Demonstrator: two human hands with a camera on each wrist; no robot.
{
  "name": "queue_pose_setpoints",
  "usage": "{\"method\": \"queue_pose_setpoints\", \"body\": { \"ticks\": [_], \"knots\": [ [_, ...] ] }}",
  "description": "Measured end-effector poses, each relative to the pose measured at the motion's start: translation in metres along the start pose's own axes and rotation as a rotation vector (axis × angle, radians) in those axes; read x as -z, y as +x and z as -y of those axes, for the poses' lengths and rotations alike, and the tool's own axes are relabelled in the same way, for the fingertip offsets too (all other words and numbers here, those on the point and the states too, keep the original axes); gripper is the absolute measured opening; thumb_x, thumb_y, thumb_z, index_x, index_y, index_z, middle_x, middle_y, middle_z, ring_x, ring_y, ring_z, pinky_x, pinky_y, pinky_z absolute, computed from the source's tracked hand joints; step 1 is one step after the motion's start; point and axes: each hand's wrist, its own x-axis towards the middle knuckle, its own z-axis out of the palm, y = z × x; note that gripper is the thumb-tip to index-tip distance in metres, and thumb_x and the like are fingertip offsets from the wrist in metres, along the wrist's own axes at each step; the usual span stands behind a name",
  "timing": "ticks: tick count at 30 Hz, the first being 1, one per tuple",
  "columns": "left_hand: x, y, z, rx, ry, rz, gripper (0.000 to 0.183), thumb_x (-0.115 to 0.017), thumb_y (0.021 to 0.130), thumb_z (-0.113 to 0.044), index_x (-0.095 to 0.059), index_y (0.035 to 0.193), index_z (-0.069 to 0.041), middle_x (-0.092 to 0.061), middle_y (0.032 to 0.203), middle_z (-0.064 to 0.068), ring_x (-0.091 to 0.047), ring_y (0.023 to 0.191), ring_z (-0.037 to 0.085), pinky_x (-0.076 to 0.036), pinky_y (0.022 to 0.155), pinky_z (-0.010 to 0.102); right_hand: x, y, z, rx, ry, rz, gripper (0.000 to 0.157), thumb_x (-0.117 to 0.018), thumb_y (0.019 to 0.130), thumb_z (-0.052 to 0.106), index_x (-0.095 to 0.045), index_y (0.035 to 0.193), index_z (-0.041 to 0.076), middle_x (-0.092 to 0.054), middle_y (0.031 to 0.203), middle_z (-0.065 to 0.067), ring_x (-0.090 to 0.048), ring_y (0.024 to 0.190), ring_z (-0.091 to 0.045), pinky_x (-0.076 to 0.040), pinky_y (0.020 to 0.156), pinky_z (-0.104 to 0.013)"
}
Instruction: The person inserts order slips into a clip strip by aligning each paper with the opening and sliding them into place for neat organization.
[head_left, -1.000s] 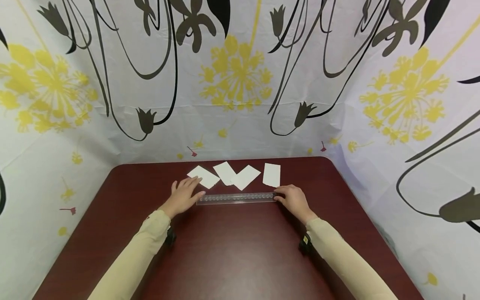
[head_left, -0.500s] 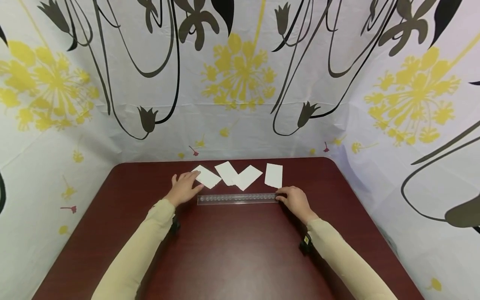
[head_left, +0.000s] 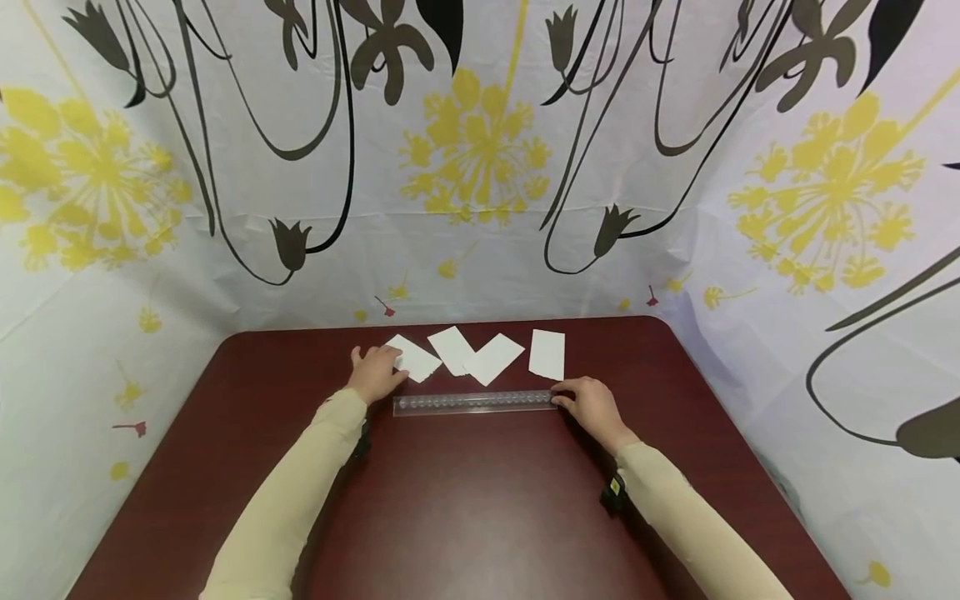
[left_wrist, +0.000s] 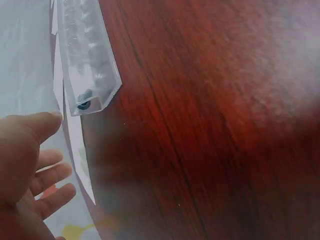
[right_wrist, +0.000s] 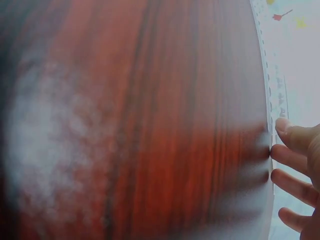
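A long clear plastic case (head_left: 472, 403) lies crosswise on the table, with a row of rounded shapes along it. In the left wrist view its end (left_wrist: 90, 95) holds a small dark round piece. My right hand (head_left: 592, 408) pinches the case's right end between thumb and fingers; in the right wrist view the fingers (right_wrist: 295, 187) are spread beside it. My left hand (head_left: 375, 373) is just beyond the case's left end, thumb and fingers apart, its fingertips overlapping the leftmost white card (head_left: 417, 360). In the left wrist view the left hand (left_wrist: 30, 165) grips nothing.
Three more white cards lie behind the case: a tilted one (head_left: 452, 348), another angled one (head_left: 495, 358) touching it, and an upright one (head_left: 547, 353) at the right. The dark red table (head_left: 480, 508) ends at a white patterned cloth backdrop (head_left: 480, 267).
My left hand has moved off the case's left end, forward and slightly right, to the leftmost card. The right hand stays at the case's right end. The case and cards look unmoved.
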Motion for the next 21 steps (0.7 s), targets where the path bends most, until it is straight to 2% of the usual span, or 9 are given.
{"method": "queue_pose_setpoints", "body": {
  "ticks": [5, 14, 17, 21],
  "knots": [
    [-0.006, 0.006, -0.002, 0.035, 0.013, -0.007, 0.05, -0.068, 0.092, -0.03, -0.058, 0.134, -0.003, -0.057, 0.139, 0.018, -0.051, 0.126, 0.039, -0.022, 0.113, 0.067, -0.001, -0.001, 0.001, 0.006, -0.005, -0.004, 0.019, -0.076, 0.086, 0.02, -0.078, 0.104, 0.014, -0.077, 0.102, -0.006, -0.07, 0.097, -0.028, -0.056, 0.085, -0.047],
    [-0.011, 0.014, -0.006, 0.024, 0.078, -0.034, 0.044, -0.071, 0.091, -0.03, -0.064, 0.127, -0.005, -0.061, 0.132, 0.018, -0.053, 0.121, 0.037, -0.032, 0.107, 0.064, -0.003, -0.001, 0.0, 0.015, -0.011, -0.009, 0.019, -0.076, 0.086, 0.021, -0.078, 0.104, 0.014, -0.077, 0.101, -0.006, -0.07, 0.095, -0.027, -0.057, 0.083, -0.047],
    [-0.011, 0.016, -0.01, 0.101, 0.119, -0.08, 0.039, -0.071, 0.091, -0.032, -0.068, 0.115, -0.002, -0.066, 0.119, 0.02, -0.059, 0.112, 0.039, -0.042, 0.1, 0.059, -0.003, 0.0, 0.0, 0.016, -0.011, -0.011, 0.019, -0.076, 0.087, 0.021, -0.078, 0.104, 0.014, -0.077, 0.101, -0.006, -0.07, 0.095, -0.027, -0.057, 0.083, -0.047],
    [-0.008, 0.019, -0.02, 0.241, 0.112, -0.124, 0.037, -0.068, 0.092, -0.033, -0.07, 0.101, 0.002, -0.071, 0.102, 0.023, -0.065, 0.099, 0.042, -0.051, 0.089, 0.057, -0.003, 0.001, -0.003, 0.012, -0.011, -0.007, 0.02, -0.075, 0.088, 0.023, -0.077, 0.105, 0.014, -0.077, 0.102, -0.006, -0.07, 0.095, -0.027, -0.057, 0.083, -0.047]
  ]
}}
